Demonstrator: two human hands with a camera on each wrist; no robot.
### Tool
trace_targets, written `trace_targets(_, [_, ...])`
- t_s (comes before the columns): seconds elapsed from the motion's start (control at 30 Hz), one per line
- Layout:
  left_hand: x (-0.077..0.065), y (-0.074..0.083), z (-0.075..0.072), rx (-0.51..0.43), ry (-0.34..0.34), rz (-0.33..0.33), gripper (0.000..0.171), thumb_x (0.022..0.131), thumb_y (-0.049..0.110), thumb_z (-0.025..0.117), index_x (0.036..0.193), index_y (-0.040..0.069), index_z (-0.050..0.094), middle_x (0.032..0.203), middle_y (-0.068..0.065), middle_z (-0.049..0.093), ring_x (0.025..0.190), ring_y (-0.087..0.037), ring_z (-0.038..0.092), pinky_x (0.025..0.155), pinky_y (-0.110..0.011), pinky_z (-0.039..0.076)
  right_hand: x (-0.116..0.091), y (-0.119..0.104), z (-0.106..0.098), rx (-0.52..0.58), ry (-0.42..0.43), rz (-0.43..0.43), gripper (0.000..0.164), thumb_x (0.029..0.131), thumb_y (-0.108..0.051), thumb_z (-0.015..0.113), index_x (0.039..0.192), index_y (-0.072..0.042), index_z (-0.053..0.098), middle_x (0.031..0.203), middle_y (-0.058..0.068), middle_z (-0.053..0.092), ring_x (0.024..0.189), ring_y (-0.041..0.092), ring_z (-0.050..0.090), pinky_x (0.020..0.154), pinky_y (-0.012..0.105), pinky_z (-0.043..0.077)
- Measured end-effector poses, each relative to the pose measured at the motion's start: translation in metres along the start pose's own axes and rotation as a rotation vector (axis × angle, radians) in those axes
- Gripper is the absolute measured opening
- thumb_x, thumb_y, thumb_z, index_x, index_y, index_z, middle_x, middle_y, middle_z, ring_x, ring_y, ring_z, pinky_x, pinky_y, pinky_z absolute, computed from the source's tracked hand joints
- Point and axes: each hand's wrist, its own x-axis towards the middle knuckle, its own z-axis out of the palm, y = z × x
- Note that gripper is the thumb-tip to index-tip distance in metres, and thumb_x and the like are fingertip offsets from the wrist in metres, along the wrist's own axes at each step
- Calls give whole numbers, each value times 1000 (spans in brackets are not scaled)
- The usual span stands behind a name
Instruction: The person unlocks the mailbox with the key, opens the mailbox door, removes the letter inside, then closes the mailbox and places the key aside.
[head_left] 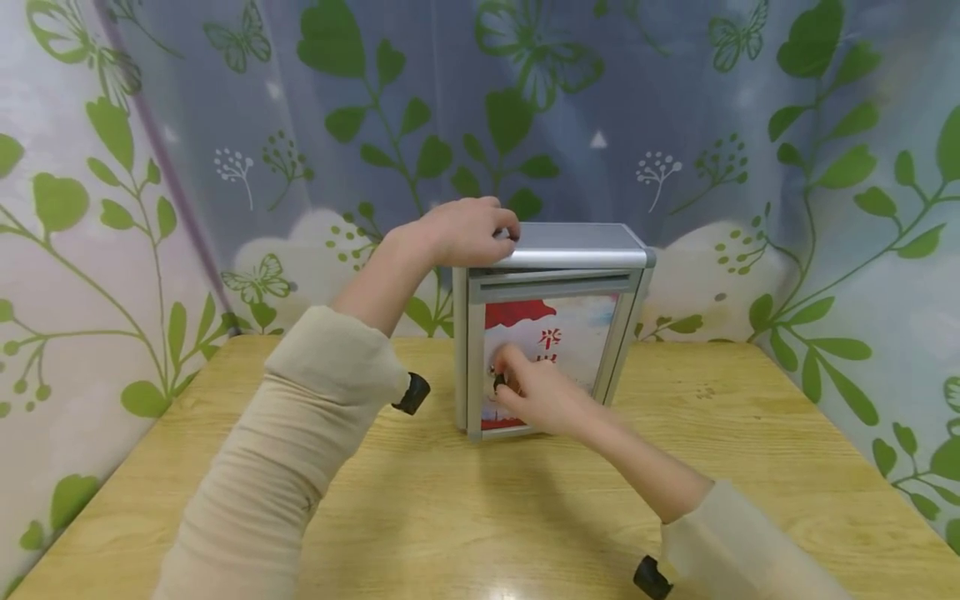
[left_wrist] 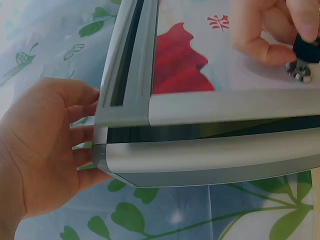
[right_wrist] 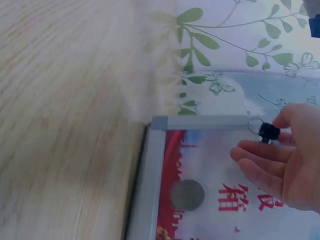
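A silver metal-framed box (head_left: 573,236) stands upright on the table, its front door (head_left: 517,314) printed with red and white artwork and red characters. The door stands slightly ajar; in the left wrist view a dark gap (left_wrist: 165,132) runs along its frame. My left hand (head_left: 465,233) rests on the box's top left corner, fingertips touching the top in the left wrist view (left_wrist: 50,145). With my right hand (head_left: 543,392) I pinch a black-headed key (right_wrist: 269,132) at the lock on the door's left side. A metal ring (right_wrist: 256,125) hangs from the key.
The wooden table (head_left: 697,467) extends around the box. Behind it hangs a curtain (head_left: 622,92) with green leaves and butterflies. A round grey disc (right_wrist: 187,195) shows on the door's lower part. Black straps (head_left: 411,393) sit near both cuffs.
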Motion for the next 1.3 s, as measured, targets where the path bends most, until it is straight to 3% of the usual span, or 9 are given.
trace_targets(0.13, [0, -1, 2, 2, -7, -2, 40, 95, 24, 35, 130, 16, 51, 131, -6, 42, 109, -22, 46, 88, -38, 38, -7, 0, -8, -84, -72, -104, 16, 91, -11, 49, 106, -8, 44, 68, -4, 48, 48, 5, 36, 48, 22, 36])
trace_targets(0.23, [0, -2, 3, 12, -13, 0, 40, 96, 24, 34, 131, 16, 50, 132, -7, 41, 114, -24, 43, 91, -38, 37, -10, 0, -14, -107, -128, -134, 14, 92, -12, 50, 106, -9, 45, 70, -5, 50, 48, 5, 37, 49, 22, 38])
trace_targets(0.43, [2, -2, 6, 40, -12, -2, 40, 97, 26, 31, 132, 16, 47, 133, -7, 39, 122, -26, 36, 97, -39, 33, -16, 0, -26, -121, -215, -130, 17, 93, -15, 53, 108, -11, 47, 76, -8, 55, 54, 5, 46, 55, 23, 44])
trace_targets(0.77, [2, -2, 8, 60, 3, 6, 39, 98, 27, 30, 132, 17, 47, 131, -6, 40, 122, -26, 36, 97, -39, 32, -34, -4, -43, -131, -278, -173, 13, 89, -14, 60, 100, -16, 53, 79, -11, 57, 69, 4, 54, 63, 24, 47])
trace_targets(0.97, [3, -4, 7, 51, 29, 15, 39, 97, 27, 32, 131, 16, 49, 130, -6, 42, 121, -25, 38, 96, -39, 34, -44, -5, -53, -99, -305, -217, 14, 86, -7, 61, 97, -15, 55, 81, -10, 58, 73, 4, 55, 67, 24, 48])
trace_targets(1.3, [2, -6, 9, 39, 35, 35, 40, 99, 27, 31, 132, 15, 49, 131, -7, 43, 122, -25, 39, 97, -40, 34, -65, -1, -64, -10, -354, -177, 15, 87, -4, 58, 96, -16, 55, 88, -7, 62, 79, 4, 59, 68, 25, 50])
